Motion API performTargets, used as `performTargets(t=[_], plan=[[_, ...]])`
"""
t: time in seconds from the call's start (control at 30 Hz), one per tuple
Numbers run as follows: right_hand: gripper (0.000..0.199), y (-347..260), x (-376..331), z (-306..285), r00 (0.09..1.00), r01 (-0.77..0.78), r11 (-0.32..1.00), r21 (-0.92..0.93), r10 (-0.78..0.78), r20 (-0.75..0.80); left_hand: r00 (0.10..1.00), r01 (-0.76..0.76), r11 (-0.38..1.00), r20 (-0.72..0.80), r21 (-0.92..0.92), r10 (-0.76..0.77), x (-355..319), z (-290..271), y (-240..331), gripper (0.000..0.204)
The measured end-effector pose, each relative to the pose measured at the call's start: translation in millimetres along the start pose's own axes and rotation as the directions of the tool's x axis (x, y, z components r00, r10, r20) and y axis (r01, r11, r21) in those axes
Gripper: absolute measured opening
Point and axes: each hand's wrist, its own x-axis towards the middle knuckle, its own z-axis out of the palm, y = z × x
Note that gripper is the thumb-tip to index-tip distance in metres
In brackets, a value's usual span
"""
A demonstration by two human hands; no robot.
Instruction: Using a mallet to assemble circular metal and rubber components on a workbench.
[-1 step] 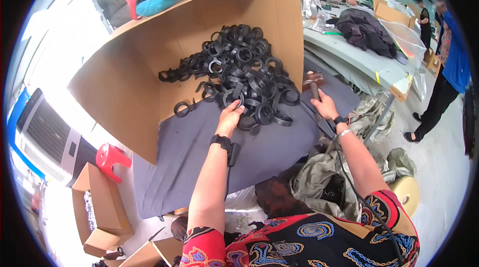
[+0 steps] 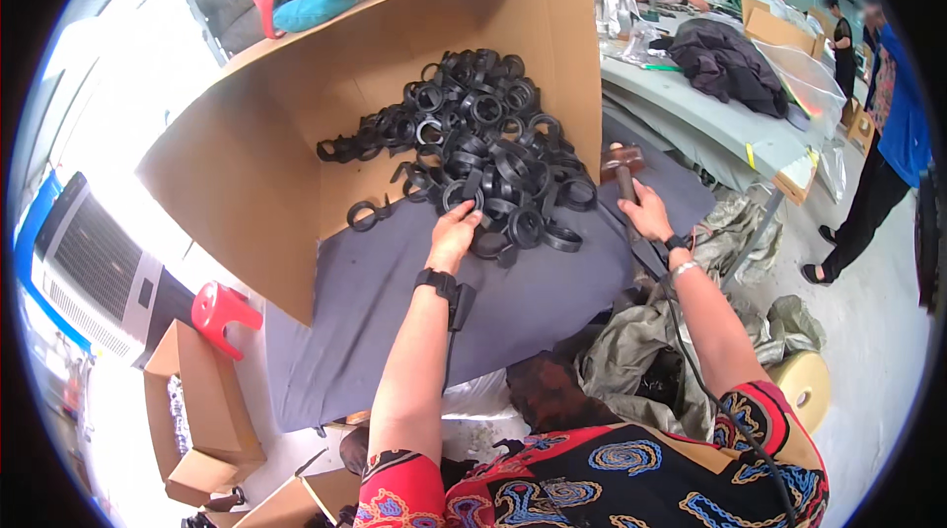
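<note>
Fingers and thumb of my left hand (image 2: 455, 235) close on a black ring (image 2: 462, 196) at the front of the heap. The heap (image 2: 503, 158) is made of several similar black rings, some with a straight tab. To its right, my right hand (image 2: 648, 213) is wrapped round the handle of a hammer (image 2: 621, 160), its brown head pointing away from me. A single ring (image 2: 363, 216) lies apart on the left. Beneath my hands spreads a dark grey cloth (image 2: 395, 311), which runs up to the heap.
A large cardboard box (image 2: 237, 163) lies with its opening towards me around the heap. On the left are a red stool (image 2: 225, 316) and a smaller open carton (image 2: 222, 400). At the right, a table (image 2: 691, 99) bears dark clothing, and a person (image 2: 878, 134) stands beyond it.
</note>
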Motion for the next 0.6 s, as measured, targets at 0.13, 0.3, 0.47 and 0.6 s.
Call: performTargets(t=[0.13, 0.3, 0.47, 0.6], plan=[[0.051, 0, -1, -7, 0.995, -0.089, 0.994, 0.067, 0.086, 0.046, 0.916, -0.146, 0.956, -0.330, 0.256, 0.228, 17, -54, -27, 0.033], [0.054, -3, -5, -16, 0.995, -0.101, 0.993, 0.068, 0.102, -0.010, 0.794, 0.031, 0.817, -0.511, 0.576, 0.330, 50, -129, -58, 0.044], [0.057, -18, -10, -17, 0.993, -0.112, 0.993, 0.042, 0.110, 0.034, 0.884, 0.284, 0.665, -0.457, 0.691, 0.096, 77, -143, -82, 0.055], [0.056, -23, -15, -29, 0.988, -0.144, 0.990, 0.015, 0.142, 0.065, 0.975, 0.069, 0.713, -0.198, 0.698, 0.100, 88, -103, -57, 0.053]])
